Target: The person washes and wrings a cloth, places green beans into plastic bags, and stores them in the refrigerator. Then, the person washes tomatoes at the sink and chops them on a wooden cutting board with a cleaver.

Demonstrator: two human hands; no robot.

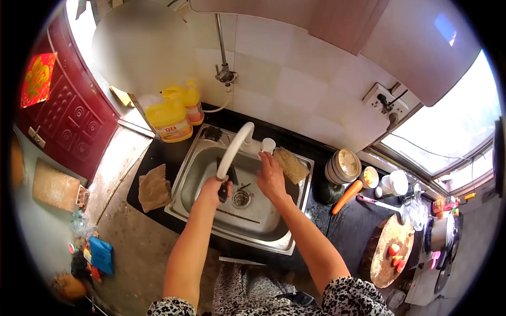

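Observation:
My left hand (210, 190) is closed round the black handle of a knife (223, 193), over the left part of the steel sink (211, 171). Its dark blade points toward the back of the sink, partly behind the white faucet spout (234, 150). My right hand (270, 178) reaches across the sink with its fingers stretched out. Those fingertips are at the white faucet lever (268, 144); whether they touch it I cannot tell. Small dark scraps lie round the drain (242, 199). To the right of my right hand, a tan scrubbing cloth (291, 165) rests on the sink's back corner.
Left of the sink are a brown cloth (154, 188) and yellow jugs (169, 124). On the right counter stand stacked bowls (345, 166), a carrot (347, 197), a ladle (382, 203) and a round chopping board (382, 258) with red tomato pieces. A cabinet (337, 21) overhangs above.

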